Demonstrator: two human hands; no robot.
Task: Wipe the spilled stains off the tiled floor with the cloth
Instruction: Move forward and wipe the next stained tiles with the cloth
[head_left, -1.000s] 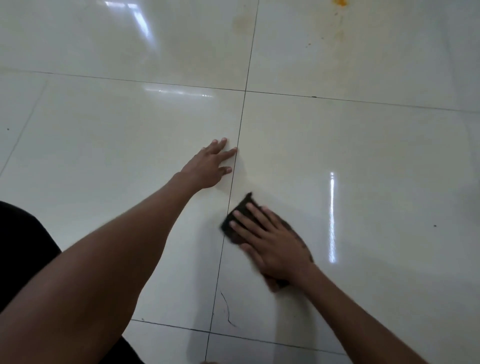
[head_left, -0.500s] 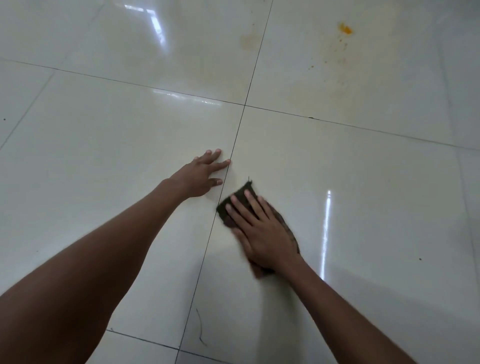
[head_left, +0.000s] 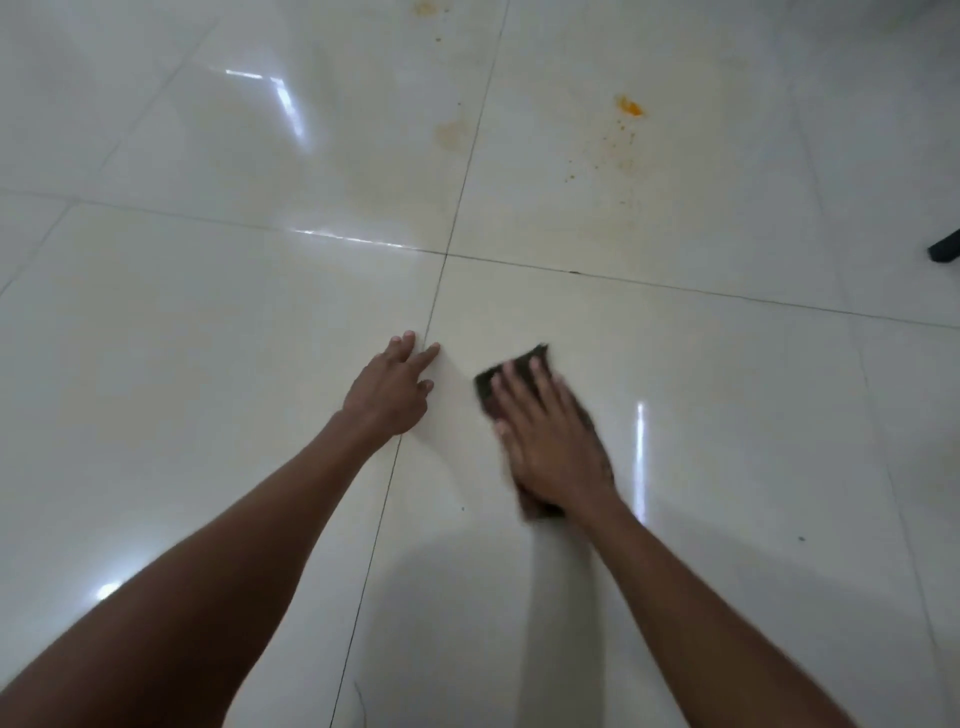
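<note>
A dark brown cloth (head_left: 524, 364) lies flat on the glossy white tiled floor (head_left: 208, 364), on the near right tile. My right hand (head_left: 550, 436) presses down on it with straight, spread fingers and covers most of it. My left hand (head_left: 392, 389) rests flat on the floor just left of the cloth, fingertips at the grout line. An orange blob of stain (head_left: 629, 106) with scattered orange specks sits on the far right tile. A pale yellowish smear (head_left: 452, 135) lies by the grout line on the far left tile.
A dark object, perhaps a furniture leg (head_left: 945, 252), pokes in at the right edge. Another small orange stain (head_left: 425, 8) shows at the top edge. Bright light reflections streak the tiles. A thin dark hair lies on the floor near the bottom (head_left: 361, 706).
My right hand has slid the cloth to the right, away from my left hand and the grout line. The view has tilted up, showing more of the far stained tiles.
</note>
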